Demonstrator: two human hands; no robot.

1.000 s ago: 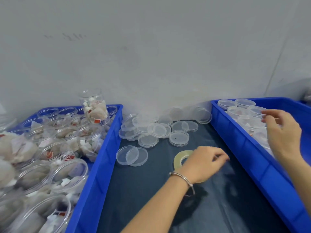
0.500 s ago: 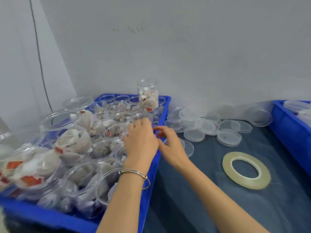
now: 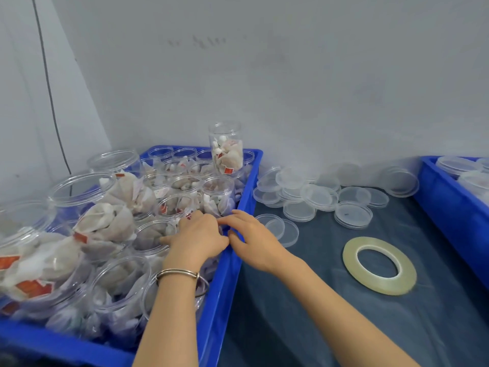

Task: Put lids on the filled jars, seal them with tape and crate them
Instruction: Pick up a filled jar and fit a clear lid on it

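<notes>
Jars (image 3: 169,207) left of tape (image 3: 379,264)

Looking down on a dark work surface (image 3: 330,327) against a grey wall (image 3: 291,75). At left, a blue crate (image 3: 225,282) packed with clear, open jars (image 3: 119,282) filled with pale sachets bearing red labels; one filled jar (image 3: 228,149) standing taller at the far edge. Left hand (image 3: 197,238), with a metal bangle (image 3: 178,274) on the wrist, reaching down among the jars inside the crate's right wall. Right hand (image 3: 252,241) just beside it, fingers curled over the crate's rim. Loose clear lids (image 3: 317,197) scattered near the wall. Roll of clear tape (image 3: 379,264) lying flat to the right. Second blue crate (image 3: 449,207) at far right, holding lidded jars.
</notes>
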